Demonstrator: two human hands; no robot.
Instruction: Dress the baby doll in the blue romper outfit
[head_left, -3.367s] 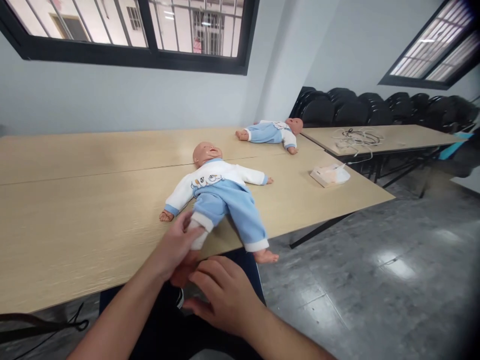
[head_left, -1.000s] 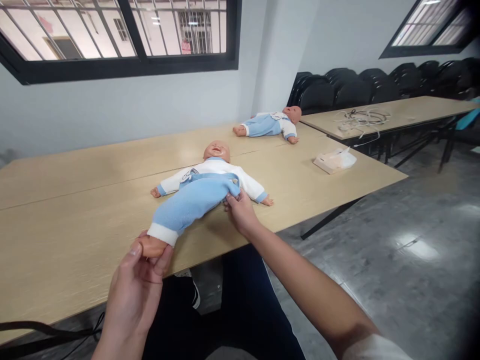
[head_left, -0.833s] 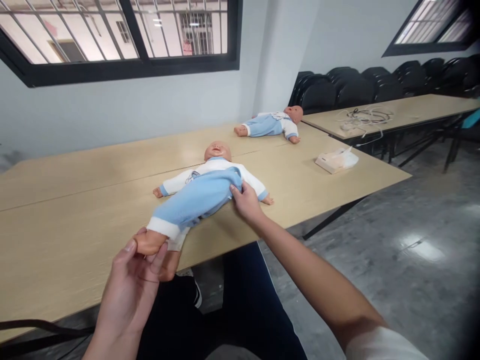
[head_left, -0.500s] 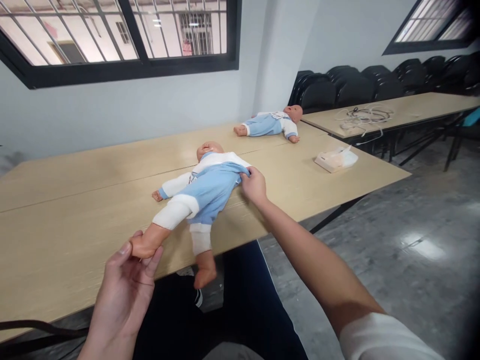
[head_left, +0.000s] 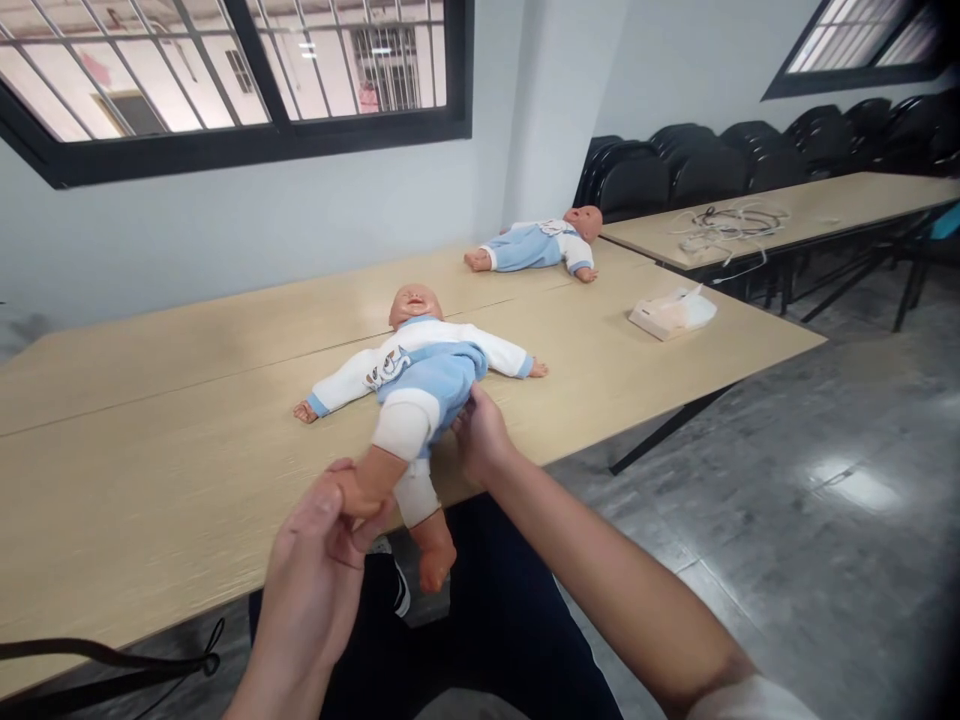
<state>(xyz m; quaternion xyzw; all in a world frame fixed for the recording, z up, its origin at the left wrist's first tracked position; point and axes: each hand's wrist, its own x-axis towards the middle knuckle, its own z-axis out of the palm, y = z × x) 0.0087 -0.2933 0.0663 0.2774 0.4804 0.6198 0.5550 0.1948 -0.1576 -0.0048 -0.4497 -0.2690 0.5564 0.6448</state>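
Note:
A baby doll [head_left: 431, 375] in a blue and white outfit lies on its back, with its head away from me and both arms spread on the table. My left hand [head_left: 326, 530] is closed around the doll's bare foot [head_left: 367, 480] and holds that leg raised. The doll's other leg [head_left: 431, 540] hangs past the table's front edge. At the doll's hip, my right hand [head_left: 480, 435] grips the side of the blue trousers [head_left: 454, 370]; some of its fingers are hidden beneath the cloth and body.
A second doll [head_left: 536, 245] lies at the back of the table [head_left: 172, 480]. To the right sits an opened white pack of tissues or wipes [head_left: 673, 313]. Tangled cables [head_left: 735, 225] lie on another table. Stacked black chairs [head_left: 705, 170] line the wall. A black strap [head_left: 97, 655] is at lower left.
The doll has turned to lie flatter, and its right-side arm has come into view. My left hand has moved right with the foot. My right hand has shifted lower toward the hip.

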